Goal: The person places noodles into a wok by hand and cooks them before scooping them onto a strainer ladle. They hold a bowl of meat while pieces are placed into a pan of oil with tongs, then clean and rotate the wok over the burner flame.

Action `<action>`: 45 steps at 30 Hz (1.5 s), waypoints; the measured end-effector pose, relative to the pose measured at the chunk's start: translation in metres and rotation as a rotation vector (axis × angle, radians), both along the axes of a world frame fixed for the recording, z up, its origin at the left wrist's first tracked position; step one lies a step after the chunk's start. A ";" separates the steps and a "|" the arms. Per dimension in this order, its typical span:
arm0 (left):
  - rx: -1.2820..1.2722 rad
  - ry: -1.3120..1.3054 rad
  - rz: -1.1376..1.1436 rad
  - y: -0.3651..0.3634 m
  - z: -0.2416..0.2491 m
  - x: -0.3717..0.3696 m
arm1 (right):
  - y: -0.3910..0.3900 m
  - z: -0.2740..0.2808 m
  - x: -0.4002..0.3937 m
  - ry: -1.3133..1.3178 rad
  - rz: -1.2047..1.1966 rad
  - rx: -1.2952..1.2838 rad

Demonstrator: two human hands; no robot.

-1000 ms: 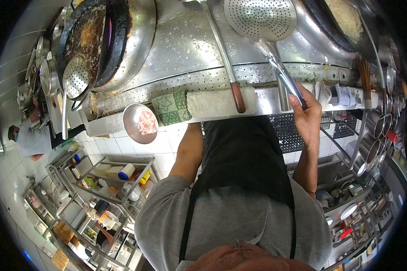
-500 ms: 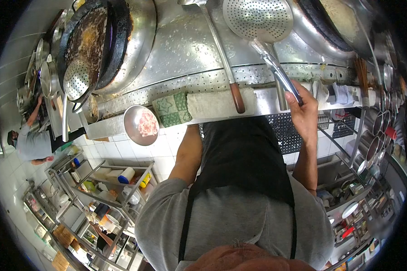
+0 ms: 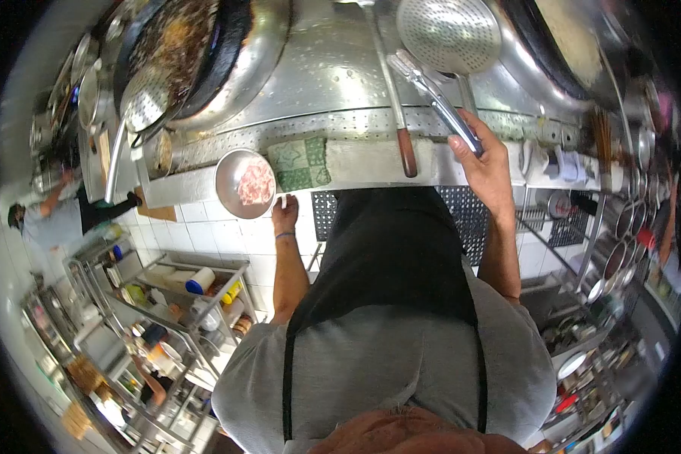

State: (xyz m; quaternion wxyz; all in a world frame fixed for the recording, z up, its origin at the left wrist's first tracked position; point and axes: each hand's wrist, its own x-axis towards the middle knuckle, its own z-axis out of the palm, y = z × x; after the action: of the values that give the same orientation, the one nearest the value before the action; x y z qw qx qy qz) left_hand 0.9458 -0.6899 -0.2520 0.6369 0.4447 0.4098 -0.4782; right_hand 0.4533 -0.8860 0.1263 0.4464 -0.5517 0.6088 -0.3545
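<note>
My right hand (image 3: 483,163) is closed around the handle end of metal tongs (image 3: 443,102), whose tips point up and left beside a perforated skimmer (image 3: 450,34). A wooden-handled tool (image 3: 393,91) lies left of the tongs, its head cut off by the top edge. My left hand (image 3: 284,217) is low at the counter's front, close by the right rim of a metal bowl (image 3: 225,185). Pink raw meat pieces (image 3: 256,183) are in that bowl. The left fingers are small and partly hidden, so I cannot make out whether they grip the rim.
A dark wok (image 3: 227,68) with brown, bubbling contents stands at left, a skimmer (image 3: 145,102) across its edge. Another pan (image 3: 560,45) is at right. Green patterned cloth (image 3: 299,163) and a pale towel (image 3: 363,160) line the counter edge. Another person (image 3: 45,219) works at far left.
My left forearm has swung outward, bringing the left hand into sight beside the bowl. The tongs have shifted left off the skimmer, still in my right hand. The camera view has shifted slightly.
</note>
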 end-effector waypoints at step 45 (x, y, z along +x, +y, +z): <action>-0.457 -0.967 -0.423 -0.089 0.341 0.045 | -0.061 0.165 0.323 0.831 0.839 -0.834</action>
State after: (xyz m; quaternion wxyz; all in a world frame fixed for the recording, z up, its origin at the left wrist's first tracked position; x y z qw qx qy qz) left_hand 0.9905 -0.7792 0.0894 0.7222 0.5362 -0.1397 -0.4140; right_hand 0.7764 -0.9469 0.2911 0.0289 -0.9526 0.2795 -0.1169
